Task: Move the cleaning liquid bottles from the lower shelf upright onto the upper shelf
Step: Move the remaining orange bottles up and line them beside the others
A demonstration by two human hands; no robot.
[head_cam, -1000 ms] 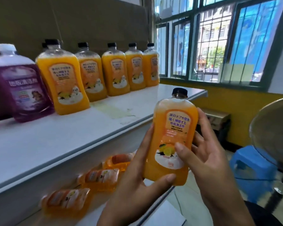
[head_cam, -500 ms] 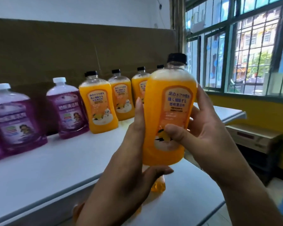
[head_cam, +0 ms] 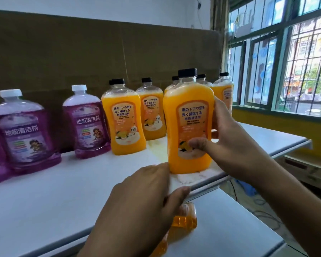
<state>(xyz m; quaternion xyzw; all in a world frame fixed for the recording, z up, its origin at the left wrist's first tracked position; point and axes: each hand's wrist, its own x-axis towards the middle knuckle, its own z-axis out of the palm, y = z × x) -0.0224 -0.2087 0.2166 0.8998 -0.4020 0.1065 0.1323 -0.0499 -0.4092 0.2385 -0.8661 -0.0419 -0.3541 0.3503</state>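
An orange cleaning liquid bottle (head_cam: 189, 115) with a black cap stands upright near the front edge of the white upper shelf (head_cam: 44, 191). My right hand (head_cam: 233, 145) grips its right side, thumb across the lower label. My left hand (head_cam: 143, 201) is off the bottle, just below and left of its base, with relaxed fingers over the shelf edge. Behind stand several upright orange bottles (head_cam: 123, 117) in a row. On the lower shelf (head_cam: 230, 229) an orange bottle (head_cam: 183, 219) lies on its side, mostly hidden by my left hand.
Two purple bottles with white caps (head_cam: 87, 123) (head_cam: 22, 130) stand at the left of the upper shelf. A brown board backs the shelf. Barred windows fill the right wall, and a cardboard box (head_cam: 304, 169) sits on the floor beyond the shelf end.
The orange bottle went forward and down from mid-air onto the upper shelf's front edge. My left hand let go of it and dropped below its base.
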